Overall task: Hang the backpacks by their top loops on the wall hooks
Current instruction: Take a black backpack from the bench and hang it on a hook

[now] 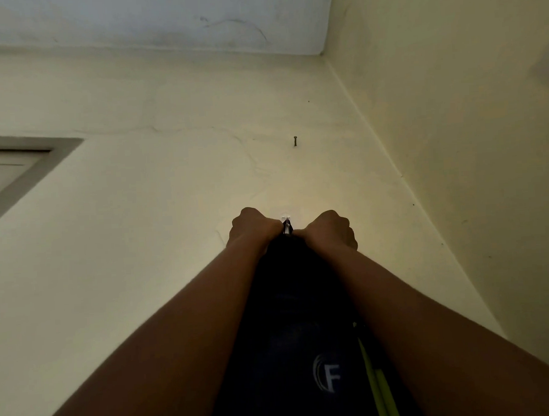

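Observation:
A dark backpack (298,327) with a white "F" logo and a lime-green strip hangs down between my raised forearms, against the cream wall. My left hand (252,226) and my right hand (331,228) are both curled at the top of the backpack, gripping it on either side of its top loop. Between the two fists shines a small wall hook (287,224), with the loop right at it. Whether the loop sits over the hook is hidden by my hands.
A dark nail (295,141) sticks out of the wall above the hook. The room corner (375,145) runs down on the right. A grey door or window frame (26,170) is at the left. The ceiling is overhead.

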Tool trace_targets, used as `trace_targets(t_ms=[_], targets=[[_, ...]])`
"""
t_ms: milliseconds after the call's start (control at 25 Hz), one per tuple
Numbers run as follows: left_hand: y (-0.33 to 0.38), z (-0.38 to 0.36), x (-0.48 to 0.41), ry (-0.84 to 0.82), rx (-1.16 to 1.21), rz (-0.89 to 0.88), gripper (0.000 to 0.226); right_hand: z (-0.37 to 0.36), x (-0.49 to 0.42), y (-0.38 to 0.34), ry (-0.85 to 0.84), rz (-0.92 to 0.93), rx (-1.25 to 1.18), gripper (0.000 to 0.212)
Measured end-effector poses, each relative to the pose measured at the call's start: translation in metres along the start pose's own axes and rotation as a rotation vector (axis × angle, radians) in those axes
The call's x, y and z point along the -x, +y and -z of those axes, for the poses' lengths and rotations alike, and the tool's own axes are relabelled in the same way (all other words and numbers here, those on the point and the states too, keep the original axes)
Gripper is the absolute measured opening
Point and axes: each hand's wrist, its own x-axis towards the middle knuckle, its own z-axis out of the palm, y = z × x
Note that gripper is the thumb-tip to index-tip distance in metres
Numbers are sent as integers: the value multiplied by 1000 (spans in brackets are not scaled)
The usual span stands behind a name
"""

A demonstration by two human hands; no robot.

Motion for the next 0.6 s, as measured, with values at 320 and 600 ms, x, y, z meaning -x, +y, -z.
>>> trace_targets(t_ms=[320, 600], targets=[[-17, 1, 12, -12, 64, -38, 40, -3, 12, 9, -16, 56, 65, 29], [-36, 36, 53, -141, 230, -203, 27, 12, 62, -5, -1, 221, 69, 38]])
